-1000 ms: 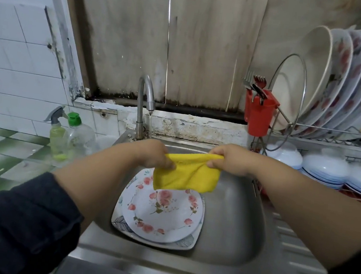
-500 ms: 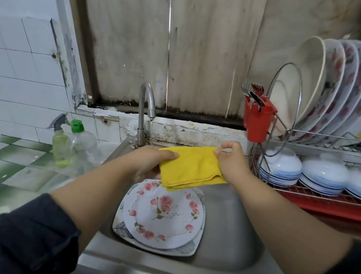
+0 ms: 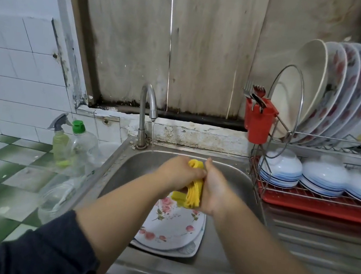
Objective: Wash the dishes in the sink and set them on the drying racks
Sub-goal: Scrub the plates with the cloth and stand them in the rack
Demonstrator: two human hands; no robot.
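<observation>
A yellow cloth (image 3: 193,193), bunched into a thick roll, is squeezed between both hands over the steel sink (image 3: 240,182). My left hand (image 3: 178,172) grips its upper part and my right hand (image 3: 214,191) grips its lower part, palms close together. Below them a floral plate (image 3: 171,226) lies on another plate in the sink bottom. The tap (image 3: 147,109) behind the hands lets a thin stream of water fall.
A spray bottle (image 3: 60,136) and a green-capped bottle (image 3: 80,146) stand left of the sink on the green checked counter. On the right a dish rack (image 3: 318,202) holds upright plates, upturned bowls and a red cutlery cup (image 3: 259,122).
The cloth was held spread flat between both hands; now it is gathered into a roll and both hands have come together around it, lower in the sink.
</observation>
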